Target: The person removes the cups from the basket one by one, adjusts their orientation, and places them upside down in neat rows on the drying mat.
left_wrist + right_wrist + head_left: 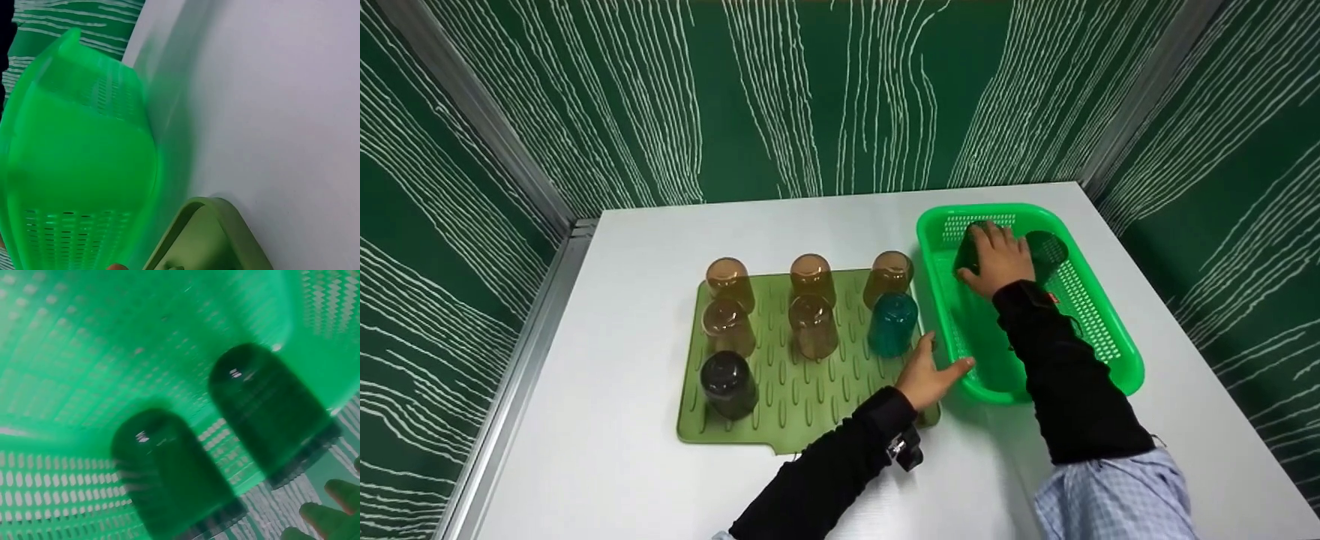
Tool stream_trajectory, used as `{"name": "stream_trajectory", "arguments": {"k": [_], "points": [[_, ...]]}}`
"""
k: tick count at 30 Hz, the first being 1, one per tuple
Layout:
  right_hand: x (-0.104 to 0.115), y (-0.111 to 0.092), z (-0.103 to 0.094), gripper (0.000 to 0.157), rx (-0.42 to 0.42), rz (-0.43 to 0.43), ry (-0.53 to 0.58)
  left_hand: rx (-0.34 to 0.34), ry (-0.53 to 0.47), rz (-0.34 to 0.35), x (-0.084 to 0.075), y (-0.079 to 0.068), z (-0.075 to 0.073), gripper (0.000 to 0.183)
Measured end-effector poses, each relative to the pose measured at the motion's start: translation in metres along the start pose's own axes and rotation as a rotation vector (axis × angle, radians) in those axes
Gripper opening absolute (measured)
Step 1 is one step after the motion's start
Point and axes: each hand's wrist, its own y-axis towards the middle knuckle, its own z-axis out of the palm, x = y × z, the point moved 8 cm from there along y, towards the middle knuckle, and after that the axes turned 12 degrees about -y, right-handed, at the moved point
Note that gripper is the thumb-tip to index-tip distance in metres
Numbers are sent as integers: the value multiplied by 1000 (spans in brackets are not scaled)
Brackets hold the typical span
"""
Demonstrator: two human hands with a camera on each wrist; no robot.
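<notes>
My right hand (pixel 999 262) reaches into the green plastic basket (pixel 934 300), its fingers spread over a dark cup (pixel 966 255). Beside that hand, a second dark cup (pixel 1048 253) sits in the basket. The right wrist view shows both dark cups (pixel 174 478) apart from each other, with the fingers (pixel 323 517) near the rim end of one. My left hand (pixel 926 379) holds nothing; its thumb and forefinger are spread, fingertips right by the basket's near left side. Only a fingertip (pixel 117 266) shows at the bottom of the left wrist view.
Left of the basket lies an olive-green drying mat (pixel 780 390) with several upturned cups: amber and brown ones (pixel 812 326), a teal cup (pixel 893 325) and a dark grey cup (pixel 729 385). The white table (pixel 585 420) is bounded by green walls with white lines (pixel 772 97).
</notes>
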Motion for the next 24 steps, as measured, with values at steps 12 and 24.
{"name": "stream_trajectory", "arguments": {"k": [12,24], "points": [[0,10,21,63,67,-9,-115,104,-77,-19,3,6,16,81],[2,7,28,51,115,-43,-123,85,-121,-21,2,7,22,79]]}}
